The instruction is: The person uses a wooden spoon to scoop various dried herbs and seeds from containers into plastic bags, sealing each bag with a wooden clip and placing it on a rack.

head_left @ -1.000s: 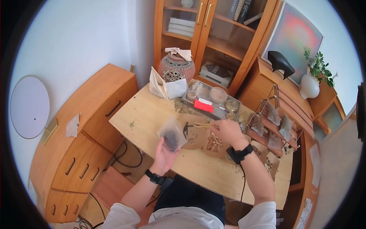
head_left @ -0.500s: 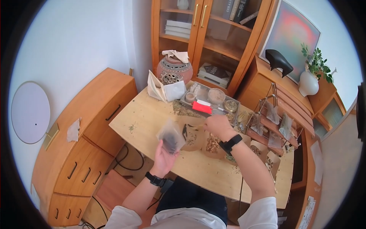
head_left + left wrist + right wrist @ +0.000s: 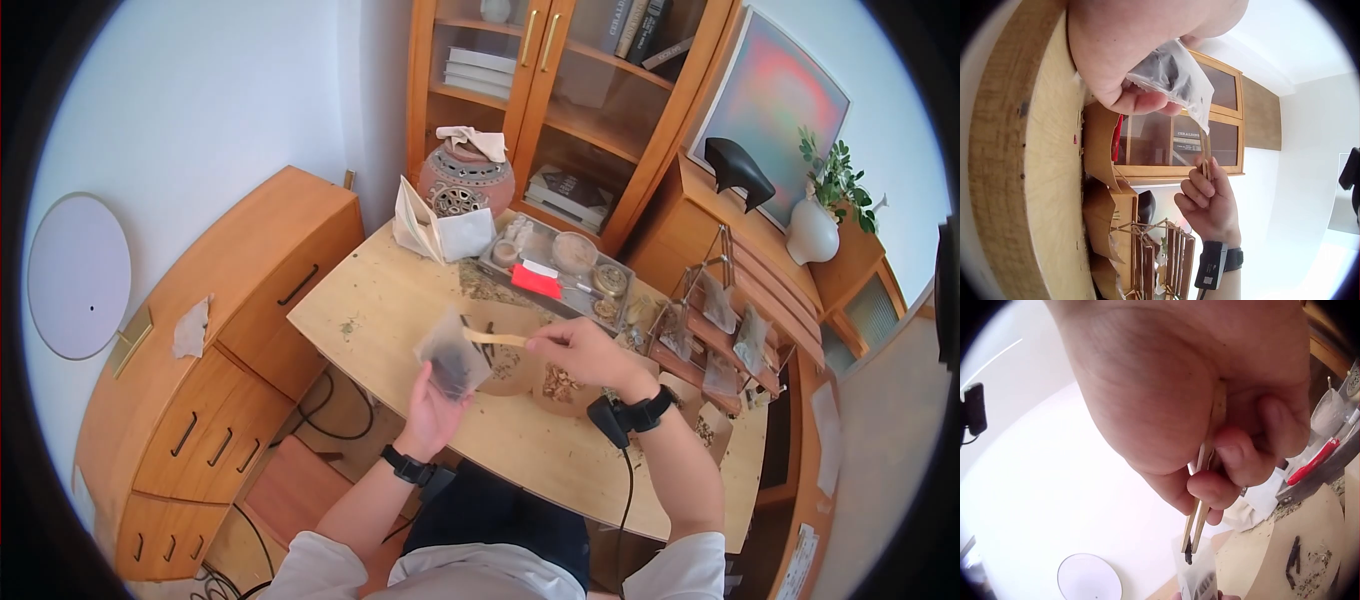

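Note:
My left hand (image 3: 432, 418) holds up a translucent pouch (image 3: 453, 362) with dark contents, its fingers curled round the lower part. In my right hand (image 3: 590, 352) are wooden tongs (image 3: 498, 339), pinched between thumb and fingers. Their tips are at the pouch's upper edge. The right wrist view shows a small dark piece (image 3: 1189, 552) between the tips of the tongs (image 3: 1200, 515), over the mouth of the pouch (image 3: 1199, 575). Dark sticks (image 3: 1294, 561) and crumbs lie in a paper tray, beside another holding brown pieces (image 3: 560, 384).
A grey tray (image 3: 545, 300) with jars and a red packet (image 3: 535, 281) stands at the table's back, near a patterned pot (image 3: 466, 180) and upright paper bags (image 3: 418, 228). Right of it stands a wooden rack (image 3: 712, 335) with small bags. Plant crumbs are scattered over the tabletop (image 3: 350, 290).
My right hand has swung the tongs from the paper trays to the left, up to the pouch. The left hand keeps the pouch in nearly the same place.

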`<action>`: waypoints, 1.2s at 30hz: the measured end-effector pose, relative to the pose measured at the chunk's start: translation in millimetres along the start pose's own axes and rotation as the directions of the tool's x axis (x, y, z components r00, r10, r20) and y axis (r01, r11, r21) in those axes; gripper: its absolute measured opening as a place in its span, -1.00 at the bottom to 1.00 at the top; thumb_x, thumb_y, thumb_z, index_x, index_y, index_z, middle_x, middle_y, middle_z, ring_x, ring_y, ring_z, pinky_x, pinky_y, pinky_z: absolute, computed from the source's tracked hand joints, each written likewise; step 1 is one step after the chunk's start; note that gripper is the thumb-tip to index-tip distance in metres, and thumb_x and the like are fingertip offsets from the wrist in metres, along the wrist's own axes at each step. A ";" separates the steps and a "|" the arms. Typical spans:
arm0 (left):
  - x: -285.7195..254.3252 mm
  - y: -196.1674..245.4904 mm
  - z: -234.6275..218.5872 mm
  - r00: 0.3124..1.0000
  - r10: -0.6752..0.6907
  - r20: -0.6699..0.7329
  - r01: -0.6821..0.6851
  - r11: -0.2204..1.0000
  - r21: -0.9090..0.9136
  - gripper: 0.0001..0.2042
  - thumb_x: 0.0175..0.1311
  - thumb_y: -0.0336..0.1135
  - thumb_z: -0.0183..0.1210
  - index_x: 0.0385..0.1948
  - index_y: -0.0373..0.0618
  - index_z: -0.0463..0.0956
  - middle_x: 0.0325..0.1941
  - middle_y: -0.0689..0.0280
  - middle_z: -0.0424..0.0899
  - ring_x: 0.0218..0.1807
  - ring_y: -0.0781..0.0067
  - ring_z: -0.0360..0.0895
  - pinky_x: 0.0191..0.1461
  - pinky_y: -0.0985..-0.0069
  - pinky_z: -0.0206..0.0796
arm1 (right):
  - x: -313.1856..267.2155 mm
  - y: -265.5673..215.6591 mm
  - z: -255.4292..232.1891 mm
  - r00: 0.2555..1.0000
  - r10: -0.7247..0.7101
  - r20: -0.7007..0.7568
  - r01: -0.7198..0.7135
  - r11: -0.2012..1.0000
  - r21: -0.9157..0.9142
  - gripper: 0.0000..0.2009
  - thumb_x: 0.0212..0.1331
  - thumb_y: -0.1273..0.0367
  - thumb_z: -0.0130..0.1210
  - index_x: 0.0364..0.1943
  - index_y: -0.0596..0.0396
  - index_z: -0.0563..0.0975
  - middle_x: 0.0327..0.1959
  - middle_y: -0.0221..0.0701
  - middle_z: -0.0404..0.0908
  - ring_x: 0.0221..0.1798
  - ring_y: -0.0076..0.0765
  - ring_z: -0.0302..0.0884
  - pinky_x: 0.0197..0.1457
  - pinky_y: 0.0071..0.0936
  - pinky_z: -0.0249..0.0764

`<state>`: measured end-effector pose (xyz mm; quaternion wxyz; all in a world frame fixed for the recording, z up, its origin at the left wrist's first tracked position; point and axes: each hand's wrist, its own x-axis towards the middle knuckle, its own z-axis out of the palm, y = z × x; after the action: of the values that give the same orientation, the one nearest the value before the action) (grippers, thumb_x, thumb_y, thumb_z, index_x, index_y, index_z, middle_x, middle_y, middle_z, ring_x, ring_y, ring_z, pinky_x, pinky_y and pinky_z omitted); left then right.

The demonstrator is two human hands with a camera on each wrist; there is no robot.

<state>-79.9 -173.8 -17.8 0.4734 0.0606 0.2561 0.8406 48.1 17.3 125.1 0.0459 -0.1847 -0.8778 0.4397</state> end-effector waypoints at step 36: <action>2.5 -0.2 -4.9 1.000 0.024 -0.014 -0.024 1.000 -0.003 -0.58 0.45 0.07 -0.06 0.20 0.09 0.32 0.08 0.40 0.52 0.01 0.46 0.43 -0.01 0.46 0.25 | 24.9 39.7 59.4 0.938 0.083 -0.336 -0.264 0.799 -0.540 -0.71 0.22 0.18 0.04 -0.37 0.04 0.71 -0.39 -0.14 0.69 -0.29 0.04 0.69 -0.17 -0.09 0.59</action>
<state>-82.8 -173.5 -22.5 0.4616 0.0573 0.2573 0.8470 21.8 3.2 55.5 0.0770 -0.3339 -0.9314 0.1225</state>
